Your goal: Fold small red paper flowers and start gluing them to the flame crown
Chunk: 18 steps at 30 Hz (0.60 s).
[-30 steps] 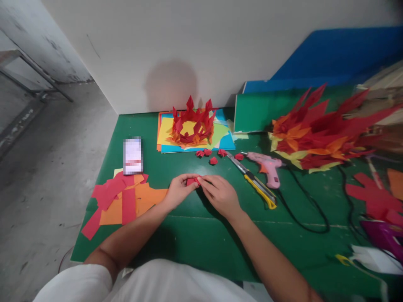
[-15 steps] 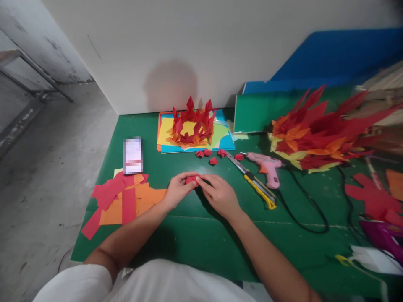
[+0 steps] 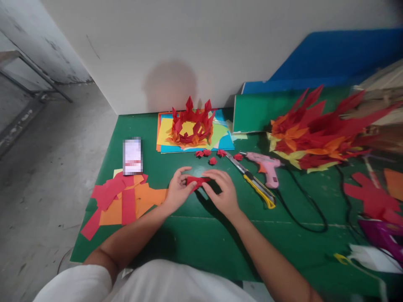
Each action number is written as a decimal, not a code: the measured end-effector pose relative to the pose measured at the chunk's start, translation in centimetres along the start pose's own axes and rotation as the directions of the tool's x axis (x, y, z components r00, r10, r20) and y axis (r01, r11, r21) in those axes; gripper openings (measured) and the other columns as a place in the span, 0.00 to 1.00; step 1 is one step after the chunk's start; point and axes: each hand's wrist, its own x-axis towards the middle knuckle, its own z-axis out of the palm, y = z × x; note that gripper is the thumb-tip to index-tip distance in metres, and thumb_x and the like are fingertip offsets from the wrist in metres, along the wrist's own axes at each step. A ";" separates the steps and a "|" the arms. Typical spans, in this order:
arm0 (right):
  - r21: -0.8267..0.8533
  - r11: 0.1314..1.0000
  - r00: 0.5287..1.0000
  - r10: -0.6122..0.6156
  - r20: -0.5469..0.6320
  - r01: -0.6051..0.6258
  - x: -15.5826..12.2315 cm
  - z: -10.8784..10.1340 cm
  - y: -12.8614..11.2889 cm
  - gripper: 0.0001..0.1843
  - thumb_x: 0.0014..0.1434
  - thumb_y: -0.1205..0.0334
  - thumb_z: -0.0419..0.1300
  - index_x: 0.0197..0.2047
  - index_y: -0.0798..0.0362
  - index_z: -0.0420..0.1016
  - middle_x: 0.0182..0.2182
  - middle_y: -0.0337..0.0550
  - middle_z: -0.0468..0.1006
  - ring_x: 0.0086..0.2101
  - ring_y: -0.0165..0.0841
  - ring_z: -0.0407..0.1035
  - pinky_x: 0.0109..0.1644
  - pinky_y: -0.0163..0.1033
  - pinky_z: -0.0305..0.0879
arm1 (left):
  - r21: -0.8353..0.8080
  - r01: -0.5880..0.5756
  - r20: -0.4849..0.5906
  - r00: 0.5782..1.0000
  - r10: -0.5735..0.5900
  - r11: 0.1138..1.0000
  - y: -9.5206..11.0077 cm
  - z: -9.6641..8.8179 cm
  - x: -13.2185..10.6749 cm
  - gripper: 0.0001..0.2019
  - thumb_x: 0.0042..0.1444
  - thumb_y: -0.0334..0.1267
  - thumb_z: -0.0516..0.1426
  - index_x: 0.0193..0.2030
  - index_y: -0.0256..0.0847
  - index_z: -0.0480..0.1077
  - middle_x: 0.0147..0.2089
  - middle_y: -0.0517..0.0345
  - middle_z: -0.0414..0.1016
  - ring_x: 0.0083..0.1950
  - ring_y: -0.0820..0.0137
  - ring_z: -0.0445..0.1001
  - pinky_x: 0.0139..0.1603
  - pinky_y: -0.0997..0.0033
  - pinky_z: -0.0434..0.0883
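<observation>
A small folded piece of red paper [image 3: 197,182] is held between my two hands above the green table. My left hand [image 3: 180,186] pinches its left end, thumb in front. At the right end, the fingers of my right hand [image 3: 223,191] curve over the paper, its thumb lower and apart. Just beyond my hands lie several small folded red paper pieces [image 3: 213,160]. To the right rest a yellow box cutter [image 3: 258,186] with its blade out and a pink glue gun [image 3: 266,167].
A red paper crown [image 3: 208,134] sits on coloured sheets [image 3: 166,130] at the back. Red and orange paper strips [image 3: 128,205] and a phone [image 3: 132,157] lie left. A larger flame-like paper piece [image 3: 317,134] stands right, near the glue gun's black cord [image 3: 302,228].
My hands have moved slightly apart, and the fingers have loosened and spread. More of the red paper shows between them, now longer and wider. The things on the table stay in place.
</observation>
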 end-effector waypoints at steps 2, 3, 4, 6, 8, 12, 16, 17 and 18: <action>0.076 0.994 0.996 0.084 0.011 -0.085 0.1 0.1 -0.1 0.07 0.56 0.60 0.60 0.39 0.50 0.73 0.37 0.45 0.76 0.40 0.37 0.70 0.46 0.47 0.67 | 0.017 -0.013 0.020 1.000 0.013 1.000 0.0 0.1 -0.2 0.23 0.45 0.35 0.63 0.48 0.40 0.62 0.30 0.62 0.73 0.31 0.76 0.73 0.35 0.76 0.70; 0.116 0.986 0.993 0.115 0.027 -0.117 0.1 0.1 -0.1 0.05 0.56 0.60 0.60 0.36 0.50 0.74 0.35 0.44 0.76 0.39 0.36 0.71 0.44 0.45 0.68 | 0.022 -0.017 0.026 1.000 0.016 1.000 -0.1 0.1 -0.3 0.23 0.45 0.35 0.63 0.48 0.40 0.62 0.30 0.62 0.73 0.32 0.76 0.74 0.36 0.76 0.71; 0.155 0.978 0.990 0.137 0.041 -0.142 0.2 0.2 -0.2 0.04 0.56 0.59 0.60 0.34 0.50 0.74 0.33 0.43 0.76 0.37 0.35 0.71 0.42 0.43 0.69 | 0.028 -0.016 0.030 0.999 0.015 0.999 -0.1 0.1 -0.4 0.23 0.44 0.34 0.64 0.47 0.41 0.62 0.30 0.62 0.74 0.32 0.76 0.74 0.37 0.75 0.71; 0.212 0.962 0.985 0.165 0.051 -0.173 0.2 0.2 -0.2 0.06 0.56 0.60 0.59 0.29 0.51 0.73 0.30 0.42 0.75 0.33 0.33 0.71 0.38 0.41 0.69 | 0.052 -0.005 0.026 1.000 0.003 0.999 -0.1 0.2 -0.5 0.23 0.44 0.35 0.64 0.47 0.41 0.62 0.30 0.63 0.74 0.32 0.75 0.75 0.36 0.74 0.72; 0.229 0.957 0.984 0.171 0.040 -0.175 0.1 0.2 -0.3 0.06 0.56 0.61 0.60 0.27 0.51 0.73 0.28 0.41 0.74 0.31 0.33 0.70 0.36 0.40 0.69 | 0.081 0.018 0.022 1.000 -0.020 0.997 -0.1 0.2 -0.5 0.23 0.43 0.35 0.64 0.47 0.41 0.62 0.29 0.63 0.74 0.29 0.76 0.74 0.33 0.75 0.71; 0.194 0.971 0.990 0.143 -0.004 -0.139 0.1 0.1 -0.5 0.06 0.55 0.64 0.60 0.26 0.51 0.71 0.26 0.40 0.74 0.31 0.33 0.69 0.37 0.40 0.67 | 0.124 0.060 0.046 0.997 -0.066 0.990 0.1 0.2 -0.4 0.22 0.42 0.36 0.65 0.45 0.40 0.63 0.28 0.63 0.74 0.26 0.77 0.72 0.30 0.77 0.70; 0.143 0.983 0.994 0.113 0.004 -0.113 0.0 0.1 -0.5 0.07 0.56 0.64 0.60 0.26 0.51 0.71 0.26 0.40 0.74 0.31 0.33 0.69 0.37 0.40 0.67 | 0.126 0.053 0.076 0.995 -0.063 0.991 0.4 0.1 -0.5 0.22 0.43 0.38 0.65 0.45 0.40 0.64 0.29 0.62 0.74 0.30 0.75 0.74 0.34 0.75 0.71; 0.144 0.982 0.992 0.123 0.011 -0.123 0.0 0.2 -0.5 0.07 0.56 0.63 0.60 0.26 0.51 0.72 0.26 0.40 0.74 0.31 0.33 0.69 0.37 0.40 0.67 | 0.127 0.049 0.072 0.996 -0.058 0.991 0.4 0.1 -0.5 0.22 0.43 0.39 0.65 0.45 0.40 0.64 0.29 0.62 0.74 0.29 0.75 0.74 0.34 0.75 0.71; 0.152 0.978 0.989 0.143 0.022 -0.145 0.0 0.3 -0.4 0.07 0.56 0.62 0.60 0.26 0.51 0.72 0.26 0.40 0.74 0.31 0.33 0.69 0.37 0.40 0.67 | 0.129 0.045 0.063 0.997 -0.054 0.991 0.4 0.1 -0.4 0.22 0.43 0.39 0.65 0.44 0.40 0.64 0.28 0.62 0.74 0.29 0.75 0.73 0.33 0.75 0.70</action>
